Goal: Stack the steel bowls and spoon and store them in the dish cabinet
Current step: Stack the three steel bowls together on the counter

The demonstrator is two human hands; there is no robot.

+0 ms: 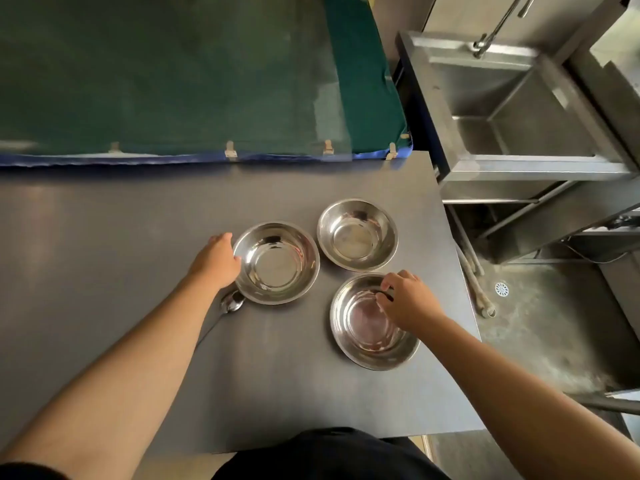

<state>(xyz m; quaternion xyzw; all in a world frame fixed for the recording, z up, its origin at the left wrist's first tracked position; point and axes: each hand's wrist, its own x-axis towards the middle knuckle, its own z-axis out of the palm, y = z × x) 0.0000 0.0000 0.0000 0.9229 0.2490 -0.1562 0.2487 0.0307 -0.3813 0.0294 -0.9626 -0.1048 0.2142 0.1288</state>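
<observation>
head view: three steel bowls sit apart on the dark bench (104, 271), none nested yet. the left bowl (276, 262) lies near the middle, the far bowl (357, 234) just beyond and to its right, the near bowl (372, 323) closest to the bench's right edge. the spoon (231, 302) lies on the bench just beside the left bowl's near-left rim, its handle running back under the left forearm.

hands: the left hand (217, 260) is at the left bowl's outer rim, fingers curled against it; whether it has closed into a grip i cannot tell. the right hand (407, 299) hangs over the near bowl's far rim, fingertips pinched narrow at the rim; a firm hold cannot be confirmed.

beyond the bench, a steel sink (519, 109) stands to the right and a green cover (173, 74) lies at the back. no dish cabinet can be identified in this view.

judgement: the stacking step is at its start, with both hands taking hold of a bowl each. the next move calls for lifting one bowl clear and lowering it squarely into another, then adding the third and the spoon. thin, slick rims could slip.
</observation>
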